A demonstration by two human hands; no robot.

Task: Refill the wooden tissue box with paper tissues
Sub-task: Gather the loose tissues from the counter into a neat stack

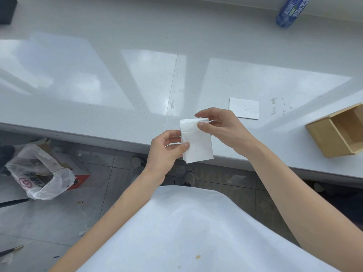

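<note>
A small stack of folded white paper tissues (198, 144) is held above the front edge of the white counter (117, 95). My left hand (167, 152) pinches its lower left side and my right hand (220, 126) grips its top edge. The light wooden tissue box (322, 140) lies open on the counter at the far right, its inside looking empty. A single flat tissue (244, 108) lies on the counter just behind my right hand.
A blue water bottle (290, 11) stands at the counter's back right. A dark object (6, 10) sits at the back left corner. On the floor at left, a white plastic bag (39, 177) lines a cardboard box.
</note>
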